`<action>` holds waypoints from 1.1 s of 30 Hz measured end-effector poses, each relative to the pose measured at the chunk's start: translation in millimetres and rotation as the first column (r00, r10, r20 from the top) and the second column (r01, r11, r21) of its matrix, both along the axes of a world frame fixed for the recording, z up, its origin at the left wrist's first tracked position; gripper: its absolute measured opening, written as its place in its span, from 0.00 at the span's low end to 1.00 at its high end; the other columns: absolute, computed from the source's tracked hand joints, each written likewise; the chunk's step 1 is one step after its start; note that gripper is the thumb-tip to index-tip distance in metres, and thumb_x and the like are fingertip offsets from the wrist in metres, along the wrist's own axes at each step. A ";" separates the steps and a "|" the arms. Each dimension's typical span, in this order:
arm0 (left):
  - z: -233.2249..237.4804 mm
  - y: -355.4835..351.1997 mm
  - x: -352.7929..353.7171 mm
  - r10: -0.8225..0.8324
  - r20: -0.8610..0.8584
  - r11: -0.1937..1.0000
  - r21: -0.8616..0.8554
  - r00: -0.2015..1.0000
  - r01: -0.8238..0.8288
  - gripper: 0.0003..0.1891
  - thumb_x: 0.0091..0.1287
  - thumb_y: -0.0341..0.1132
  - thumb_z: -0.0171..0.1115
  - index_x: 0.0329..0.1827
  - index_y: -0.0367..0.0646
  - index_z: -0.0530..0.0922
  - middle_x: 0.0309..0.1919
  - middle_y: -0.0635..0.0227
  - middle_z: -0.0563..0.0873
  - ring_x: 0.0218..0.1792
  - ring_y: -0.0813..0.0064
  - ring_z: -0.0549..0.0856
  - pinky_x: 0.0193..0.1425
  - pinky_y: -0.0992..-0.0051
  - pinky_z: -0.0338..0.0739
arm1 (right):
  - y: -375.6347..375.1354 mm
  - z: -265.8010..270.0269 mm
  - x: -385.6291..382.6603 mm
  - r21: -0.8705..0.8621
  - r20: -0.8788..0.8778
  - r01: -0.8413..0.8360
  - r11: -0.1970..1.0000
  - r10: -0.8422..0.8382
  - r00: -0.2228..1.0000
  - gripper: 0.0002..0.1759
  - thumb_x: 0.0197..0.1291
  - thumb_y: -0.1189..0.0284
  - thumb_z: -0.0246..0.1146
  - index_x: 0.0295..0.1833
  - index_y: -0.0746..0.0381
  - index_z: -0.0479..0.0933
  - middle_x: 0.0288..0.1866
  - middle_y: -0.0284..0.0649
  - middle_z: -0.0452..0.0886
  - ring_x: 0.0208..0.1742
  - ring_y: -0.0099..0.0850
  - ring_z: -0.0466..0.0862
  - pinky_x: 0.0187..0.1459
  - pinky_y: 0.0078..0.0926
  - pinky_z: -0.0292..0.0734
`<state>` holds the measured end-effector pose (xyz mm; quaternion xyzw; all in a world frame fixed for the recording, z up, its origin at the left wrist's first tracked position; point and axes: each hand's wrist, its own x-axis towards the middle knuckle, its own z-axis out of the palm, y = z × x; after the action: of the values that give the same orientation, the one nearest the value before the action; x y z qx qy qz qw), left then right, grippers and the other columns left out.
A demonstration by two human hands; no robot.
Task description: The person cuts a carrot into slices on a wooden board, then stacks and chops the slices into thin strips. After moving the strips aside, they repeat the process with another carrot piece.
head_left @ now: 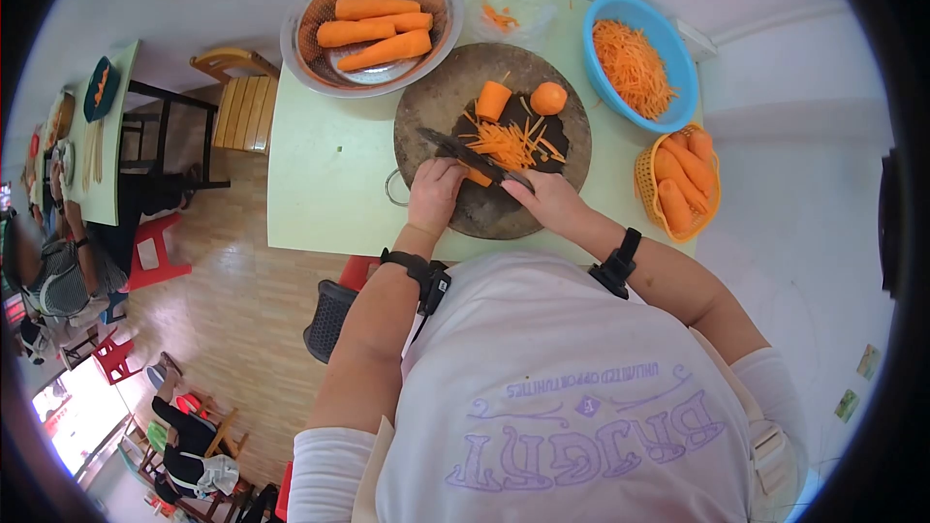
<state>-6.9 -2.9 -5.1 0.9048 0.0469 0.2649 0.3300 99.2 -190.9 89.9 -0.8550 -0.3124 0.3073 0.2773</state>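
With the blue bowl (679, 66) full of shreds and a pile (509, 143) on the board (436, 102), the left hand (434, 192) pins a carrot piece (477, 177) there, the right hand (550, 199) grips the knife (455, 147), and two chunks (494, 100) and three whole carrots (373, 34) are uncut.

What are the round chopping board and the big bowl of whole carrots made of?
Chopping board: looks like dark, worn wood, matte brown with a scuffed surface. Bowl: seemingly polished metal, judging by its shiny grey rim.
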 end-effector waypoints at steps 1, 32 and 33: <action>-0.3 -0.2 0.2 0.009 0.007 1.000 0.004 1.000 -0.009 0.06 0.55 0.27 0.70 0.35 0.44 0.83 0.38 0.67 0.84 0.41 0.60 0.83 0.47 0.66 0.79 | -2.8 5.8 -2.1 0.004 0.015 -0.006 1.000 0.006 1.000 0.27 0.71 0.49 0.55 0.51 0.65 0.80 0.41 0.55 0.85 0.44 0.54 0.83 0.46 0.47 0.78; 0.1 0.7 -0.5 -0.009 -0.007 1.000 -0.005 1.000 0.009 0.07 0.55 0.26 0.68 0.36 0.44 0.83 0.38 0.67 0.84 0.41 0.60 0.82 0.48 0.64 0.78 | 1.7 12.1 -6.1 -0.184 0.016 -0.042 0.982 0.046 0.999 0.29 0.71 0.48 0.54 0.45 0.68 0.79 0.35 0.56 0.84 0.40 0.55 0.84 0.43 0.48 0.78; 0.2 0.9 -0.1 -0.008 -0.014 1.000 -0.001 1.000 0.008 0.07 0.55 0.26 0.68 0.36 0.44 0.82 0.38 0.67 0.84 0.41 0.60 0.82 0.48 0.64 0.78 | 1.3 8.0 -5.9 -0.183 0.015 -0.044 0.982 0.047 0.999 0.29 0.71 0.48 0.54 0.45 0.68 0.79 0.35 0.56 0.84 0.40 0.55 0.84 0.43 0.48 0.78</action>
<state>-7.0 -2.0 -4.9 0.9066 0.0456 0.2574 0.3312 93.3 -189.5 97.9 -0.8724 -0.3052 0.3325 0.1876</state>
